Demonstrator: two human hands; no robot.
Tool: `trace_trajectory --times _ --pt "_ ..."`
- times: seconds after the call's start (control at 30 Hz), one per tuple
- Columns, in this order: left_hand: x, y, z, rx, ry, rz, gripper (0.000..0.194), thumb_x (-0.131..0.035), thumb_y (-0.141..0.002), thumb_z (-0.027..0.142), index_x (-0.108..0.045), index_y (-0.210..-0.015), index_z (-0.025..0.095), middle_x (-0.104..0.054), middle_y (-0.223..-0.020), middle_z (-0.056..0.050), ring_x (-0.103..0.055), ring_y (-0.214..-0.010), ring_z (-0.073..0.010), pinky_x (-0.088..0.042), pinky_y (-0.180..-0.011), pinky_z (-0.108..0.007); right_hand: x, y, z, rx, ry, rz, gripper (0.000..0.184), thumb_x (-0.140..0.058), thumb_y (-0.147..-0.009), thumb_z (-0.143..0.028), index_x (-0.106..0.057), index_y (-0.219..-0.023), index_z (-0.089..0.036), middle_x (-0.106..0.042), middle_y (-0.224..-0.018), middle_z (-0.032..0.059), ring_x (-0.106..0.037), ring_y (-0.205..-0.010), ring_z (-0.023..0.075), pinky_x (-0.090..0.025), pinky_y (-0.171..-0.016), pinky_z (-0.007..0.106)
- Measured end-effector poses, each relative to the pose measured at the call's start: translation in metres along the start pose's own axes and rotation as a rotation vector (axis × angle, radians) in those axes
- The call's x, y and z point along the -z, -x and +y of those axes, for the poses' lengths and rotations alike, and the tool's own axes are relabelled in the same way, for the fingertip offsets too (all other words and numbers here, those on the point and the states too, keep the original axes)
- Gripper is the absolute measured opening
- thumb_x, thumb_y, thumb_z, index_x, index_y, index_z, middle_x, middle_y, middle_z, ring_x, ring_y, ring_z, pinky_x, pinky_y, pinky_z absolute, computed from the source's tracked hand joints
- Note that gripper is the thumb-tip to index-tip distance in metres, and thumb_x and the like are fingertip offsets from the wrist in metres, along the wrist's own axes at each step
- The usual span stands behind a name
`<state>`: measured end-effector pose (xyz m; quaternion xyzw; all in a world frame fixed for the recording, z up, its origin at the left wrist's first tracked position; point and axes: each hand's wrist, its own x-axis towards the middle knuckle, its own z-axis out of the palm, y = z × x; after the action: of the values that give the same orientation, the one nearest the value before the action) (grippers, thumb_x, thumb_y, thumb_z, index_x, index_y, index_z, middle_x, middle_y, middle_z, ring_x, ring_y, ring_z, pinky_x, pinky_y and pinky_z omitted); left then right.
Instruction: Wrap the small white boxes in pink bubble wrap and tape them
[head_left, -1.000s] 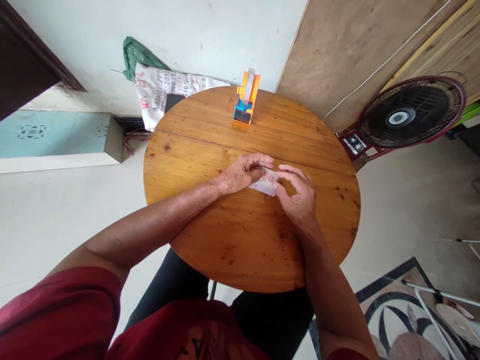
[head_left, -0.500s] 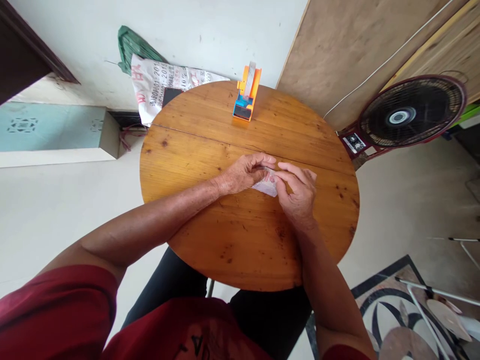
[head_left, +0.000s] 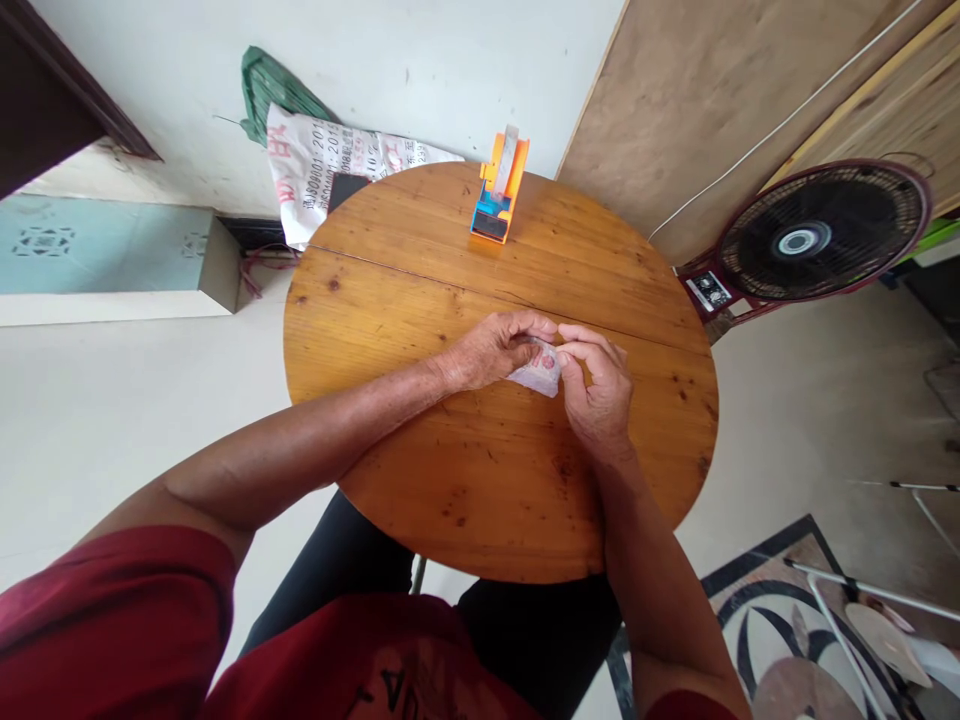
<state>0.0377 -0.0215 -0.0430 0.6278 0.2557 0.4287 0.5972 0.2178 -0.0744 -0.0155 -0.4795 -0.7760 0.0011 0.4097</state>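
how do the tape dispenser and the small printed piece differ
The tape dispenser is orange and blue; the small printed piece is whitish with red print. The dispenser looks larger than the piece. The dispenser stands untouched near the far edge, while the piece is held by the left hand and right hand. Both are at the wooden table.

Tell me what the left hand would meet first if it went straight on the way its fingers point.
Most likely the right hand: the left hand points toward it, with the packet between them. Depth is unclear, so the two may be touching.
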Motion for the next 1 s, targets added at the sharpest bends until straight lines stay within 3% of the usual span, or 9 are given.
trace_trajectory --times 0.5,0.73,0.87,1.0 --pt "-0.001 -0.001 0.000 0.035 0.059 -0.023 0.019 -0.066 -0.085 0.021 -0.067 -0.103 0.014 -0.069 -0.092 -0.002 -0.063 -0.087 -0.0129 -0.051 -0.087 -0.030 0.004 0.002 0.004 0.077 0.118 -0.062 0.016 -0.059 -0.094 -0.027 -0.074 -0.087 -0.026 -0.070 -0.127 0.0046 -0.068 -0.109 0.0251 -0.048 -0.097 0.045" --pt "-0.001 0.000 0.001 0.038 0.027 -0.002 0.018 -0.065 -0.086 0.022 -0.066 -0.103 0.015 -0.070 -0.095 -0.002 -0.064 -0.087 -0.0128 -0.052 -0.085 -0.028 0.008 0.004 0.000 0.137 0.150 -0.043 0.014 -0.063 -0.089 -0.025 -0.075 -0.094 -0.028 -0.069 -0.129 0.0050 -0.068 -0.108 0.0259 -0.046 -0.099 0.048" --pt "-0.001 0.001 0.002 0.065 0.033 0.005 0.019 -0.065 -0.085 0.020 -0.066 -0.104 0.015 -0.071 -0.094 -0.002 -0.065 -0.083 -0.0125 -0.052 -0.078 -0.026 0.014 0.003 0.000 0.046 0.030 -0.010 0.018 -0.063 -0.089 -0.029 -0.071 -0.105 -0.029 -0.068 -0.129 0.0066 -0.068 -0.111 0.0274 -0.048 -0.102 0.051" --pt "-0.001 0.003 0.007 0.063 0.063 0.015 0.021 -0.065 -0.084 0.017 -0.067 -0.104 0.015 -0.073 -0.099 -0.004 -0.067 -0.087 -0.0138 -0.053 -0.080 -0.026 0.019 0.001 0.003 -0.066 -0.077 -0.158 0.042 -0.065 -0.086 -0.033 -0.060 -0.127 -0.028 -0.061 -0.141 0.0105 -0.057 -0.131 0.0313 -0.044 -0.110 0.055"
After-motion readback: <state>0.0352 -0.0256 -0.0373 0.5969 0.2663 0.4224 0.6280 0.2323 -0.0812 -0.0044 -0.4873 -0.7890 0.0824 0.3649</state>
